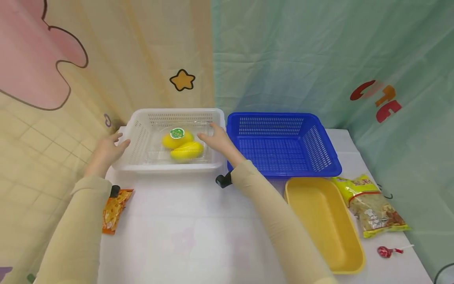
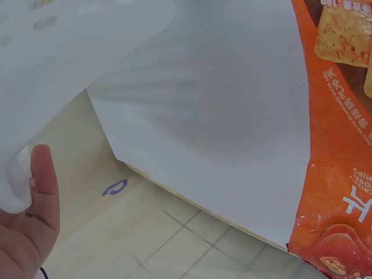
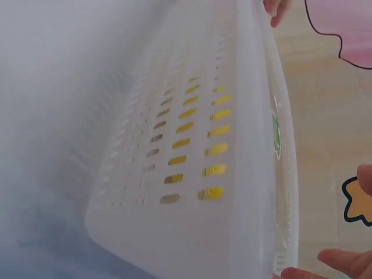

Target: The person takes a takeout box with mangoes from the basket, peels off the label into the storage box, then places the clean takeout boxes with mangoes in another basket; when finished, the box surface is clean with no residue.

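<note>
A white plastic basket (image 1: pixel 170 167) stands at the back of the table. Inside it, a clear plastic tray (image 1: pixel 156 152) holds two yellow mangoes (image 1: pixel 186 151), one bearing a green round sticker (image 1: pixel 177 133). My left hand (image 1: pixel 106 152) is at the basket's left rim, thumb and forefinger apart; in the left wrist view the rim hides some fingers. Over the basket's right rim reaches my right hand (image 1: pixel 221 142), its fingers extended and spread beside the clear tray. Neither hand visibly holds the mangoes. The right wrist view shows yellow through the basket's slots.
A blue basket (image 1: pixel 283 173) stands right of the white one. In front of it lies a yellow tray (image 1: pixel 320 221). A yellow snack bag (image 1: pixel 372 207) and a red lollipop (image 1: pixel 384 251) lie at the right. An orange chip packet (image 1: pixel 115 209) is by the left sleeve. Curtains hang behind.
</note>
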`<state>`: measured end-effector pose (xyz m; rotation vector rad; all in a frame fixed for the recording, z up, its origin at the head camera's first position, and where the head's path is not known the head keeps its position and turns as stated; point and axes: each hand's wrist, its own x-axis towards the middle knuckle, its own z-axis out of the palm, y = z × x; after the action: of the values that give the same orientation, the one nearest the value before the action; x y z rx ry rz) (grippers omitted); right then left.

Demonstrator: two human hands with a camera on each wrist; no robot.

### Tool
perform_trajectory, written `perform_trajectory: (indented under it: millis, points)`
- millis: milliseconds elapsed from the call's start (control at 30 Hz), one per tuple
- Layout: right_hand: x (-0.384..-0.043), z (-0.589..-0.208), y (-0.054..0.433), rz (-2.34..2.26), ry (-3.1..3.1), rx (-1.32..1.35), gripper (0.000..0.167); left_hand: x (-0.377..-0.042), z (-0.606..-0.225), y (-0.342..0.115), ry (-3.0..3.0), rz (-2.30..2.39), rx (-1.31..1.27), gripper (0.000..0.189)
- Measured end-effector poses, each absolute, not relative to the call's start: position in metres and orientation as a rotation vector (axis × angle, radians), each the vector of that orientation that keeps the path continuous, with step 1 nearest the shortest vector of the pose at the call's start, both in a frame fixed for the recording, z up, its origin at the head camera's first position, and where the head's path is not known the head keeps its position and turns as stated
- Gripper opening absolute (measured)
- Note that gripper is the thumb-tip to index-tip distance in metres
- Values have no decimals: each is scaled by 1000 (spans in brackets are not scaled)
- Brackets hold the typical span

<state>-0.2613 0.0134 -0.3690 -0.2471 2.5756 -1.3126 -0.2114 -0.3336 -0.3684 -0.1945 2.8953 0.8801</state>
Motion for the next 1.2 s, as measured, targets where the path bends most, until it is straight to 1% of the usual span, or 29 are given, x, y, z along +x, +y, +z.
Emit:
perform_trajectory:
  millis: [200,467,667,800,933,1033,1100,1200]
  points:
    - [-257,-376,1,-1354,2510,-132,74,-206,-381,-334,2937,912,-262,57]
    - [-252,-386,-12,-1282,2463,18,75,-205,-385,-330,2928,980,-327,55]
    - [-250,-391,-18,-1277,2538,107,65,-208,-386,-326,2923,1009,-340,54]
    - [-247,-383,-16,-1277,2587,117,62,-208,-389,-326,2928,1012,-342,54]
    - [-243,-363,-4,-1275,2576,79,63,-210,-390,-328,2918,1033,-337,54]
    - [-235,-344,17,-1325,2543,9,66,-212,-390,-330,2922,1038,-339,54]
    - [-224,-330,37,-1342,2534,-51,67,-212,-388,-332,2934,1025,-340,54]
    - [-198,-313,72,-1338,2526,-145,67,-212,-385,-336,2956,1002,-338,54]
